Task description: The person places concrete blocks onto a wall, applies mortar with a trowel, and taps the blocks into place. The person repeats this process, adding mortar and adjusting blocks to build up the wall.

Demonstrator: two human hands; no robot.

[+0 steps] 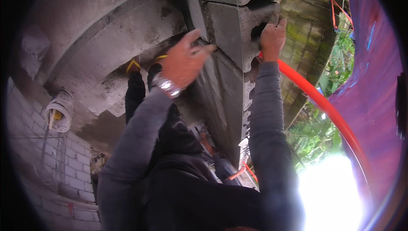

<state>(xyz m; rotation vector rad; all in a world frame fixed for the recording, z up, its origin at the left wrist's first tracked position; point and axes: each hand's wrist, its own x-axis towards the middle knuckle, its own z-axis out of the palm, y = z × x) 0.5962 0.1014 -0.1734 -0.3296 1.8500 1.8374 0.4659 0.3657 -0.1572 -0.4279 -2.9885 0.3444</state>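
Observation:
My left hand, a silver watch at its wrist, is raised with fingers apart and slightly blurred, in front of a mortar joint between stacked grey concrete blocks. My right hand is closed at the outer edge of the blocks, by their dark hollows; what its fingers grip is unclear. A thin line runs down along the block edge below it. A thick orange-red tube or hose passes behind my right wrist and curves down to the right.
Grey concrete steps or ledges lie left, where my feet show. A bucket hangs or stands by a white block wall. Another person's arm shows low in the middle. Greenery and a blurred purple-red sheet are at the right.

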